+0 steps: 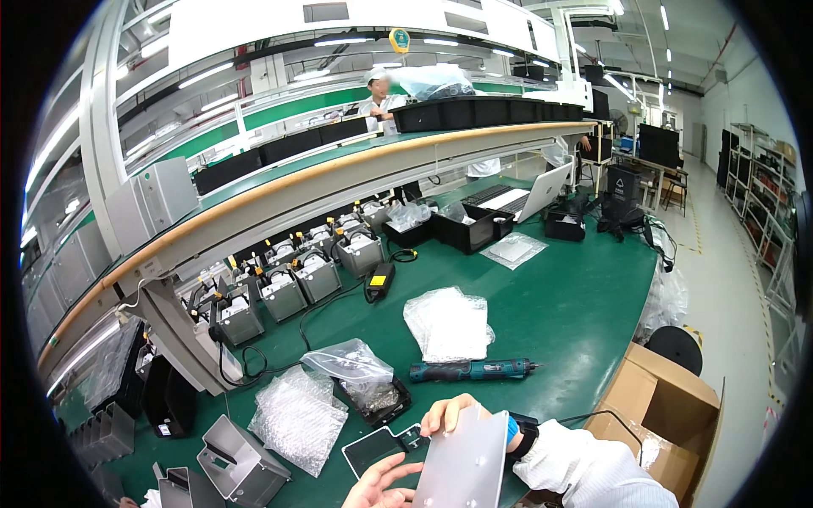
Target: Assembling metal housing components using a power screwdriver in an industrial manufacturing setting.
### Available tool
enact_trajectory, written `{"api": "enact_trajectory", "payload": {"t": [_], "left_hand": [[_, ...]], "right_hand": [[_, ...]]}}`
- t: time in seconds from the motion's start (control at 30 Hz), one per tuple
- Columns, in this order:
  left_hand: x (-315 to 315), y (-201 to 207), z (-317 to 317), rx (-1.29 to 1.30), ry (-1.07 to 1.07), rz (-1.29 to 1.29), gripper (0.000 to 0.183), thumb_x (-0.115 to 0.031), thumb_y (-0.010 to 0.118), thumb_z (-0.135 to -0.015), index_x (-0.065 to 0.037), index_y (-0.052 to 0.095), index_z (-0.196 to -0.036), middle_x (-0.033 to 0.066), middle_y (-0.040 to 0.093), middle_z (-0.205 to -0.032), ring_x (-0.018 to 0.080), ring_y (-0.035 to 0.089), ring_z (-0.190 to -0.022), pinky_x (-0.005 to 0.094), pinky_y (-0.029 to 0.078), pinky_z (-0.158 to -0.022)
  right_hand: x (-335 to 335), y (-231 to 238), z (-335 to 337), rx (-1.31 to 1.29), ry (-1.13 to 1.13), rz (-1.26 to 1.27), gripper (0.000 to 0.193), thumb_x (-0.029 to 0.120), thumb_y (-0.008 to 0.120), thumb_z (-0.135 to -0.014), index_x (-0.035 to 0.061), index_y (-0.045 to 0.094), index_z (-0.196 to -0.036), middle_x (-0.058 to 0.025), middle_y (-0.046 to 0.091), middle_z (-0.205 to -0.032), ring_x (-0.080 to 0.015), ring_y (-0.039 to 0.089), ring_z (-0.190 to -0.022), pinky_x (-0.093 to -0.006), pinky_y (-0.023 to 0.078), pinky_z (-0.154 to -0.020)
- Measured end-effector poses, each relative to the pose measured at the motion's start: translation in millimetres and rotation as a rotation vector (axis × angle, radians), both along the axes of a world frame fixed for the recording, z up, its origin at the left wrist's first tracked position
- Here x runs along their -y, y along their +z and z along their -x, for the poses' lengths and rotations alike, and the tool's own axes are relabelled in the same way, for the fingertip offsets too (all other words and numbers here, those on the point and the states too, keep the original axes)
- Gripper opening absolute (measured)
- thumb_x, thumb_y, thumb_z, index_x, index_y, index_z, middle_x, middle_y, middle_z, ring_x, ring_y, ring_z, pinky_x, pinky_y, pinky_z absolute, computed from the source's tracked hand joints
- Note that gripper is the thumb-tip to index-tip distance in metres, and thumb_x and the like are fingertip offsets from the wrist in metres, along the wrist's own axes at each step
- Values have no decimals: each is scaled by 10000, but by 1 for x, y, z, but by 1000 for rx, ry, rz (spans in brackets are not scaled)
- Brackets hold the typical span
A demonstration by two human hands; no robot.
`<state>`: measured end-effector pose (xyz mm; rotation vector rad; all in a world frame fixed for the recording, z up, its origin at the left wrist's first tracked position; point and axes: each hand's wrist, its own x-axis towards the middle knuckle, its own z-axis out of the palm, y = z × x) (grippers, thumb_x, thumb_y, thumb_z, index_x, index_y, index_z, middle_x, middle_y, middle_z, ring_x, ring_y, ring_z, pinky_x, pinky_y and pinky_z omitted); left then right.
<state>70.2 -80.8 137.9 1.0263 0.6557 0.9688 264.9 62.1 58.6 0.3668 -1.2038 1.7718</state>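
A flat light-grey panel (461,461) with small round bumps on its face stands tilted up at the lower edge. My right hand (450,413) grips its upper edge, fingers closed over it. My left hand (381,487) has its fingers spread at the panel's left edge, its fingertips seeming to touch it. Just beyond my left hand lies a black-rimmed flat part (370,450), with a small black piece (412,438) beside it. A teal and black electric screwdriver (474,370) lies farther off. Left of it, a black tray (398,409) of small parts sits partly under a plastic bag (351,362).
Bubble wrap (301,415) and white foam sheets (449,323) lie on the green table (559,296). Grey metal housings (241,466) stand front left; several wired grey units (279,292) line the back. A cardboard box (660,406) stands right, a laptop (542,193) far right. Another person (378,106) stands beyond.
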Motion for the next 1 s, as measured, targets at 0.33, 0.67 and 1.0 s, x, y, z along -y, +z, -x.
{"api": "enact_trajectory", "payload": {"t": [0.33, 0.67, 1.0], "left_hand": [[-4, 6, 3, 9, 231, 25, 596, 0, 630, -795, 55, 341, -1314, 38, 604, -835, 58, 541, -623, 162, 414, -513], [-14, -17, 18, -254, 607, -105, 593, 40, 613, -770, 66, 324, -1288, 167, 611, -951, 219, 623, -869, 318, 497, -775], [-19, -17, 9, -148, 630, -23, 634, 104, 606, -749, 70, 293, -1299, 144, 607, -837, 192, 634, -806, 285, 504, -742]], "right_hand": [[0, 23, -5, 379, -220, 80, 532, 149, 572, -873, 36, 330, -1333, -150, 441, -1293, -243, 492, -1141, -333, 429, -922], [-8, 36, -27, 694, -480, -591, 1140, 491, 830, -507, 60, 229, -1375, -147, 183, -1404, -306, 209, -1298, -426, 232, -1049], [7, 51, -27, 858, -543, -832, 1129, 487, 824, -485, 65, 250, -1361, -229, 180, -1389, -427, 182, -1276, -534, 167, -1041]]}}
